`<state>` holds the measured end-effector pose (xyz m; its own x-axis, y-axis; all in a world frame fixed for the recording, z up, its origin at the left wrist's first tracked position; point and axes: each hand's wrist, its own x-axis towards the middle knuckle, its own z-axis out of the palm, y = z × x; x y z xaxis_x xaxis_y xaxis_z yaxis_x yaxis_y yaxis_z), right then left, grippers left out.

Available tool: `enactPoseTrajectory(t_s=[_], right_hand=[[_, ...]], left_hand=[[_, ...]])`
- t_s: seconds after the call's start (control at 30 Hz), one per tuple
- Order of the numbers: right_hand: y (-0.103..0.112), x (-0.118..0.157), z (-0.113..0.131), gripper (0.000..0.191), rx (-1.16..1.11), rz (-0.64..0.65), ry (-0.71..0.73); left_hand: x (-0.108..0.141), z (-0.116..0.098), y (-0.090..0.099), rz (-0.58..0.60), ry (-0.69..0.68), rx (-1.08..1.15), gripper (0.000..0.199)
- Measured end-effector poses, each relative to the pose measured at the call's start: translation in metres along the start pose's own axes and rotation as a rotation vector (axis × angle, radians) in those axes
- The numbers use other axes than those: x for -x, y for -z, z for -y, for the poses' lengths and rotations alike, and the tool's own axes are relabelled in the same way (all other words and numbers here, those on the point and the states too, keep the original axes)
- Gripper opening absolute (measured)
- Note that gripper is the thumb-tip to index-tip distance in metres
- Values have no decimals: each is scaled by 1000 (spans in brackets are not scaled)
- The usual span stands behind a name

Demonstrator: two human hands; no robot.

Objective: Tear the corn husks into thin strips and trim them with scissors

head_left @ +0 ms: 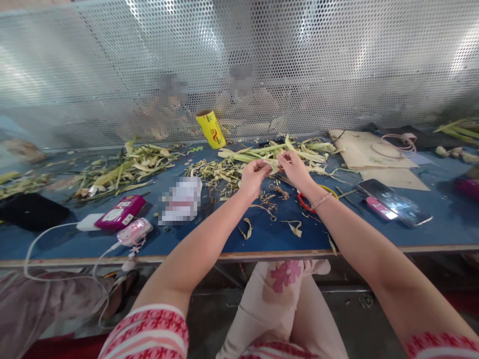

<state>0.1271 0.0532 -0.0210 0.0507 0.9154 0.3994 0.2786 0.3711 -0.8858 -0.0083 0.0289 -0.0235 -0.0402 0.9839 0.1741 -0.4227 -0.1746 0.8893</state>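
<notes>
My left hand (254, 177) and my right hand (294, 167) are close together over the blue table (209, 239). Both have fingers pinched on a pale green plant piece (274, 165) that spans the small gap between them. Just behind my hands lies a heap of green stalks (254, 152). Curled scraps (220, 174) spread to the left of my left hand. Under my right forearm are red and yellow ring-shaped handles (306, 203), partly hidden by the arm.
A yellow tube (211, 130) leans near the perforated metal screen (112, 65). More stalks (127, 167), a magenta device (120, 212) and cables lie left. Phones (394, 202) and brown paper (364, 149) lie right. A neighbour's leg (48, 304) shows lower left.
</notes>
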Motion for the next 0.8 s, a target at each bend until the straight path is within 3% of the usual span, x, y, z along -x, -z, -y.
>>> enactPoseTrajectory(t_s=[0.1, 0.2, 0.43, 0.8], right_hand=[[-4, 3, 1, 28, -22, 121, -139], [-5, 8, 7, 29, -20, 172, -135], [-3, 16, 18, 21, 190, 98, 8], [0, 13, 13, 19, 210, 47, 128]], left_hand=[[0, -1, 0, -11, -6, 8, 18], [1, -1, 0, -11, -9, 7, 18], [3, 1, -2, -4, -9, -11, 16], [4, 3, -2, 36, -47, -108, 16]])
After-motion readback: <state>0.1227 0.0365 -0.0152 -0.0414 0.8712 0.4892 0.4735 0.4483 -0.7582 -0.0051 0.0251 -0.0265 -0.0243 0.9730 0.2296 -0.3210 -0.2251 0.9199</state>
